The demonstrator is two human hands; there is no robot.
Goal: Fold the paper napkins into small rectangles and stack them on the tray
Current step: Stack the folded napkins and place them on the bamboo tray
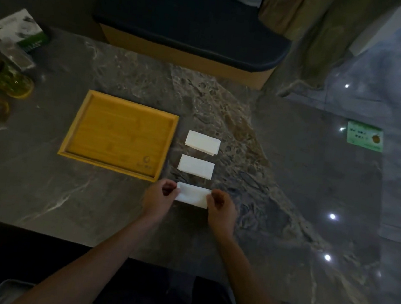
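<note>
Three white napkins lie in a column on the worktop (281, 161), just right of the tray (123, 114), each a rectangle with its long axis running left to right. The far napkin (203, 142) and middle napkin (196, 166) lie flat and untouched. The near napkin (193, 195) is held at both short ends: the left hand (159, 198) pinches its left end in a curled grip, and the right hand (221, 210) pinches its right end likewise. One tray, nothing on it.
</note>
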